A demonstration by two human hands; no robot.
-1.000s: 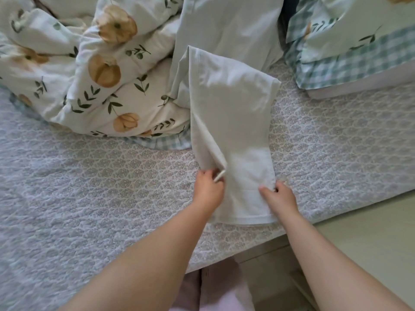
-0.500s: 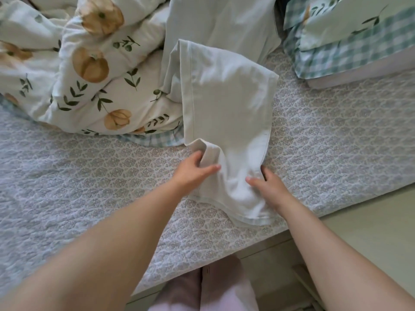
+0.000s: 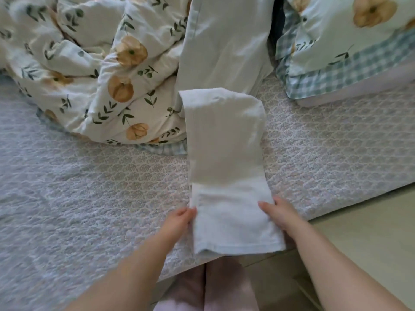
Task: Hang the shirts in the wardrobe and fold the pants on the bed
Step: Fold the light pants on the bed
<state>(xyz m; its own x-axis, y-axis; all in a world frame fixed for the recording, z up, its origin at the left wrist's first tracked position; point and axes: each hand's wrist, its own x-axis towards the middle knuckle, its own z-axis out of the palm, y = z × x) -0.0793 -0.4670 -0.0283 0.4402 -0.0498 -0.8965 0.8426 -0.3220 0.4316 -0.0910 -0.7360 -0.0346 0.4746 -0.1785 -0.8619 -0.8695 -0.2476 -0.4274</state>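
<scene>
Two hands hold the near end of one pair of folded white pants (image 3: 224,153): the left hand (image 3: 179,221) has a closed grip pinching the left edge, and the right hand (image 3: 279,215) clasps the right edge. The pants lie lengthwise on the bed (image 3: 89,198), hem at its near edge, so an uneven lift could undo the fold or tip it floorward. Beyond sit one pale garment (image 3: 224,41), one floral duvet (image 3: 101,70) and one pillow (image 3: 336,41).

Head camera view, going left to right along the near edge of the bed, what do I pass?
Grey quilted patterned bedspread → left hand gripping the cloth's edge → folded white cotton pants → right hand holding the other edge → pale beige floor.
</scene>
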